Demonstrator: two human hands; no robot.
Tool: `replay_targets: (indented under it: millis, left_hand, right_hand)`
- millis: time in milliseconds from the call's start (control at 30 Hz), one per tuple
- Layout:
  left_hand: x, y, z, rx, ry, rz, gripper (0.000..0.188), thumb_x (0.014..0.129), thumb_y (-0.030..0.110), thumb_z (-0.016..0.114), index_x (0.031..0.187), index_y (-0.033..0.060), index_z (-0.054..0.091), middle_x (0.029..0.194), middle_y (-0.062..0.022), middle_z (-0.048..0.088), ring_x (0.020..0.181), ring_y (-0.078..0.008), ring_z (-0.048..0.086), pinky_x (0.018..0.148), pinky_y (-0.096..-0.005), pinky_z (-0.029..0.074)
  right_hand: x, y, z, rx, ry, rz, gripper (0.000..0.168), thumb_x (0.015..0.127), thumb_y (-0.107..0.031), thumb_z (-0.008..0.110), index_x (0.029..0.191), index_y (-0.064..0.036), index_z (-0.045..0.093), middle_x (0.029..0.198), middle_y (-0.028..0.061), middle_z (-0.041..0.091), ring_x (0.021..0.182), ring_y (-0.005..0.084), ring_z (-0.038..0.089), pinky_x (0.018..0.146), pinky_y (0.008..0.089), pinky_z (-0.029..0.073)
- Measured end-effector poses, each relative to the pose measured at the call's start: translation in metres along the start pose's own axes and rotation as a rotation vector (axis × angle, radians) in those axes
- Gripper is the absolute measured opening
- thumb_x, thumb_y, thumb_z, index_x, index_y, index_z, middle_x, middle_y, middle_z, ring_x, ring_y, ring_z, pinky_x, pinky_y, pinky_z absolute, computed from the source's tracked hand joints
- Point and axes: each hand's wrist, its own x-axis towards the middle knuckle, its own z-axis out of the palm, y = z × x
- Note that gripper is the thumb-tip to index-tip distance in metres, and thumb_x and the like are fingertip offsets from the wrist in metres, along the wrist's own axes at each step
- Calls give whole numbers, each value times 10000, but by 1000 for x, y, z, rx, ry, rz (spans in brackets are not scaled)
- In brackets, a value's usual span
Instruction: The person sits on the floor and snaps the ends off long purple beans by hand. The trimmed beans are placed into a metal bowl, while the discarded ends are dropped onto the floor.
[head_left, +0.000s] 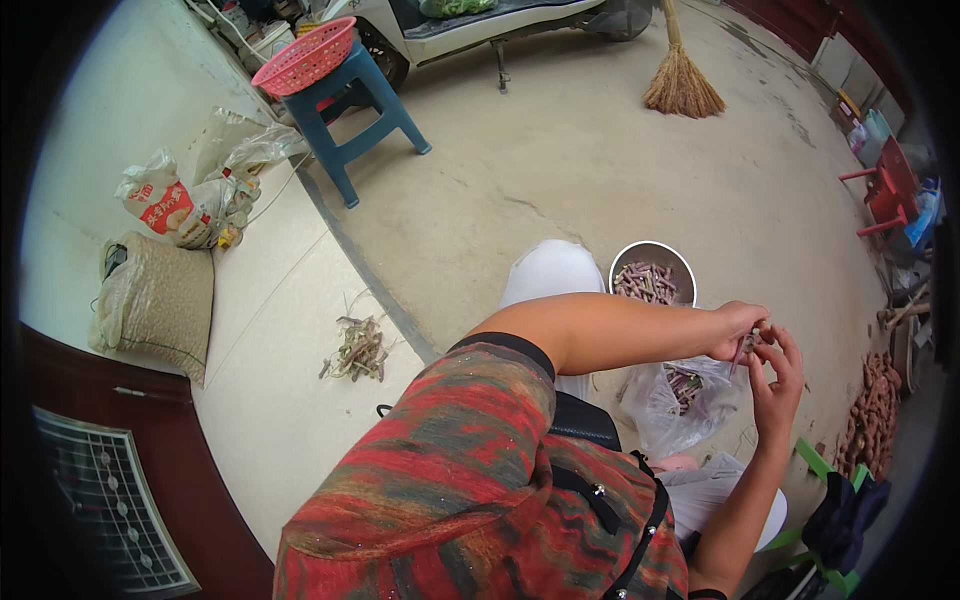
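My left hand (739, 326) reaches across above the plastic bag and pinches short purple bean pods (745, 346). From below, my right hand (780, 375) meets them with thumb and fingertips, its other fingers spread. Just under both hands a clear plastic bag (645, 405) lies open with more purple beans (684, 388) inside. Beyond my left forearm, a round metal bowl (691, 270) on the floor holds many snapped purple bean pieces (645, 283); the forearm hides its near edge.
Bean trimmings (358, 349) are heaped on the pale tile step. A blue plastic stool (349, 112) carries a pink basket (307, 60). A straw broom (682, 86) stands near a parked scooter (450, 37). Brown tubers (870, 412) lie at right beside a green-framed seat (814, 461).
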Motion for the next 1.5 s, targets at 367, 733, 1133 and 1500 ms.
replay_targets:
  millis: [367,733,1133,1500]
  left_hand:
    - [-83,85,41,544,218,471,232,897,183,527,797,-19,585,582,0,417,448,-80,326,397,-231,291]
    - [-511,118,-217,1490,1684,86,225,848,237,579,818,27,651,543,-2,494,416,-108,419,389,-280,334]
    - [-556,56,-272,1384,1583,-747,291,806,199,576,646,-35,647,587,-136,641,485,-215,636,523,-337,532]
    - [-262,173,-90,2022,1035,459,384,809,159,617,1167,26,579,1065,-172,638,1023,-252,601,874,-356,454]
  right_hand:
    - [-5,29,-1,177,59,13,236,880,-37,547,1109,1,591,1233,118,539,1126,214,522,939,321,410]
    - [-19,51,-25,299,-3,52,210,919,-63,517,1104,1,592,1219,107,547,1145,186,502,979,292,373]
    - [-7,63,-6,395,-100,259,201,850,-112,599,1006,9,636,931,56,646,863,123,578,778,256,459]
    - [-80,163,121,-93,-552,593,227,726,-145,625,932,-72,684,954,162,659,908,305,625,810,372,488]
